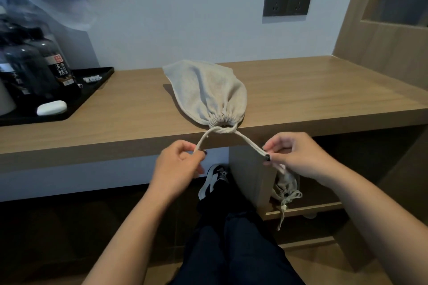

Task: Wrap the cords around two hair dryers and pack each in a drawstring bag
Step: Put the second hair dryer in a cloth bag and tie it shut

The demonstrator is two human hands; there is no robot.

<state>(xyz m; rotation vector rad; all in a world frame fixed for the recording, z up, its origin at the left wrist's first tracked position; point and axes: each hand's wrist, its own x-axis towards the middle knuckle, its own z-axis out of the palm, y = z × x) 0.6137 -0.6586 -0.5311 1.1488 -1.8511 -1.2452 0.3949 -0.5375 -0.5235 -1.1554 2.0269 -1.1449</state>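
A beige drawstring bag (208,90) lies bulging on the wooden counter (301,90), its gathered mouth at the front edge. Its contents are hidden. The two drawstring ends (245,140) cross in a half knot just below the mouth. My left hand (180,164) pinches the left end below the counter edge. My right hand (294,157) pinches the right end near its black stopper. A second beige drawstring bag (286,188), tied at its mouth, rests on a low shelf under the counter at the right.
A black tray (92,90) at the counter's left carries dark bottles (46,65) and a white soap bar (52,107). A dark double socket (287,1) is on the wall. A wooden cabinet (382,41) stands at the right. My legs and a shoe (214,179) are below.
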